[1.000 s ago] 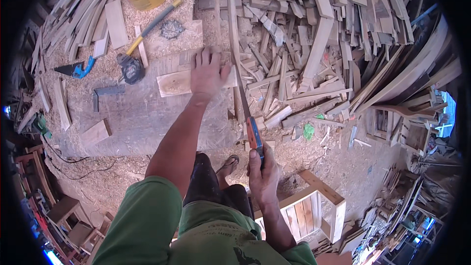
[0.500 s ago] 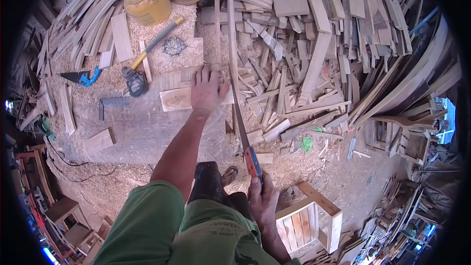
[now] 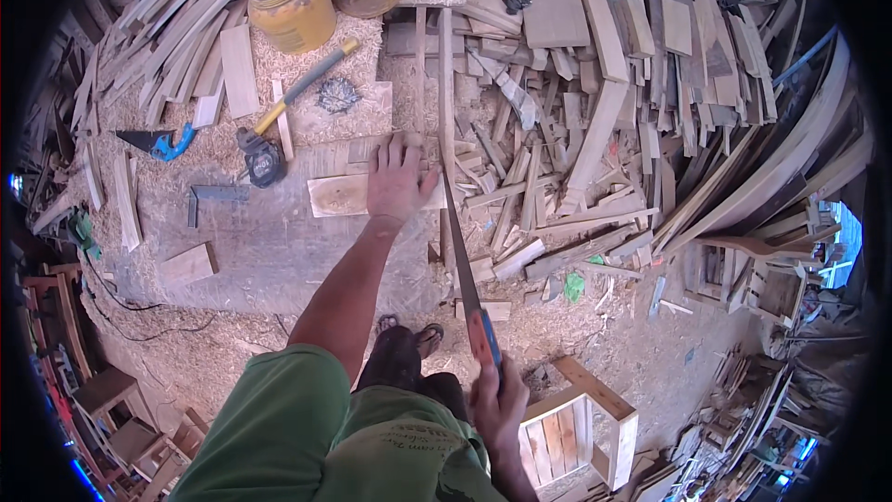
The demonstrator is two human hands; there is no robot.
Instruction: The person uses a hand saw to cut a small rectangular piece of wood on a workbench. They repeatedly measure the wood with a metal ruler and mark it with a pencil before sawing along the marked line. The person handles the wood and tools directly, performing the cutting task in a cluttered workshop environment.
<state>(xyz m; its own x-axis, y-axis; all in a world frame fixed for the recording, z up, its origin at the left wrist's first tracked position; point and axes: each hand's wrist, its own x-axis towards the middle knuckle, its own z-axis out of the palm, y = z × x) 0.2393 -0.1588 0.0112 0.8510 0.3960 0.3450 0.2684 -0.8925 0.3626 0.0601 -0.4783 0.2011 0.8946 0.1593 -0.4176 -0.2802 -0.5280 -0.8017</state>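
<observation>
Lying palm-down on the pale rectangular wooden board atop the worn grey workbench, your left hand spreads its fingers, apparently steadying it. Your right hand grips the long steel handsaw by its orange-and-blue handle, probably for control, blade tip near the board's right end.

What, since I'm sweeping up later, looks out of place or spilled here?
Wood shavings are strewn over the bench and the floor, and offcuts right of the bench lie jumbled at all angles, so both look untidy. Nothing seems odd about the saw in the right hand or board under the left hand.
</observation>
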